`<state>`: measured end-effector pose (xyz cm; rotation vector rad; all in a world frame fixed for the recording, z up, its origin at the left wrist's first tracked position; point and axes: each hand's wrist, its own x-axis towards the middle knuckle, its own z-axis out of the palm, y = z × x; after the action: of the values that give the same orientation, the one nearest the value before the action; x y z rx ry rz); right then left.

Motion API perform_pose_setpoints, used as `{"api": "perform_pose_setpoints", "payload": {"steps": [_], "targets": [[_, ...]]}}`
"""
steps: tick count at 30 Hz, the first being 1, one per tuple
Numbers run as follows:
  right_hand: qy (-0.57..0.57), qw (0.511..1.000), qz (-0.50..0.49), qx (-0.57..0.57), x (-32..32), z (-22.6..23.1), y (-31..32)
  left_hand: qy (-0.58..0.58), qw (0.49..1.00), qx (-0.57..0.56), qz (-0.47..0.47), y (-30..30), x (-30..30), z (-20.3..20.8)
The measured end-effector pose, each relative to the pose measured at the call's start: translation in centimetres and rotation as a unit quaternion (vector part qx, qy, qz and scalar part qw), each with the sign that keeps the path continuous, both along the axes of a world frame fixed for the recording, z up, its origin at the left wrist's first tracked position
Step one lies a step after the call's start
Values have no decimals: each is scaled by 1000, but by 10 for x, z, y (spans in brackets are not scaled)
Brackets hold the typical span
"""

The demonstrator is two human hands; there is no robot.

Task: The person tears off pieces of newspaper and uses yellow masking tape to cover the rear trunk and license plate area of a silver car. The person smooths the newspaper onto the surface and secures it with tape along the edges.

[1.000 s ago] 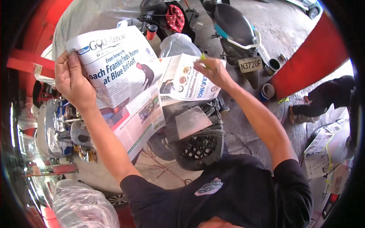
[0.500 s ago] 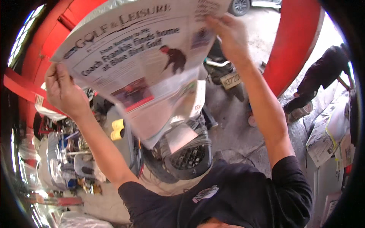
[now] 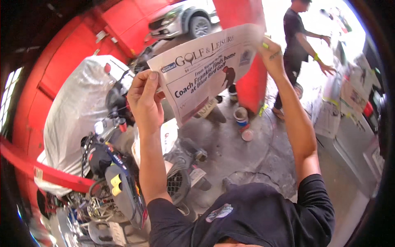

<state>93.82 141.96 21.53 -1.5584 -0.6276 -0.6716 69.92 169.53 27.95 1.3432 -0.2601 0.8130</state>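
A printed newspaper sheet (image 3: pixel 193 88) is held up in front of me, spread between both hands and tilted up toward the right. My left hand (image 3: pixel 145 101) pinches its left edge, thumb on the near side. At the upper right corner my right hand (image 3: pixel 271 59) grips the sheet, with a small yellow-green patch showing by its fingertips. Headline text and a picture of a dark-clothed figure with a red cap face me. The lower part of the sheet is not visible.
A motorcycle (image 3: pixel 127 193) with yellow pieces on its seat stands at left, near a silver-covered vehicle (image 3: pixel 74 107). Beyond a red pillar (image 3: pixel 251 82) is a parked car (image 3: pixel 181 22). Paint cans (image 3: pixel 241 115) sit on the floor. A co-worker (image 3: pixel 294 37) reaches over a paper-covered surface (image 3: pixel 329 117) at right.
The newspaper has come lower and right, and now looks smaller, with its lower part no longer hanging in sight. Both hands have moved right and down with it. My view has turned rightward.
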Motion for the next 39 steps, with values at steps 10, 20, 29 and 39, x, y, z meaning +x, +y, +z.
{"api": "perform_pose_setpoints", "payload": {"steps": [10, 20, 29, 39], "targets": [[67, 979, -188, 40, -43, -83, -159, -14, 995, 14, 96, -133, 44, -84], [-4, 991, -128, -32, -207, -102, -143, 22, 996, 83, -7, -295, 39, -145], [99, 981, -168, 20, -216, -125, -164, 72, 972, 205, -93, -317, 27, -169], [238, 959, -147, 49, -216, -133, -156, 112, 956, 198, -187, -295, 48, -203]]}}
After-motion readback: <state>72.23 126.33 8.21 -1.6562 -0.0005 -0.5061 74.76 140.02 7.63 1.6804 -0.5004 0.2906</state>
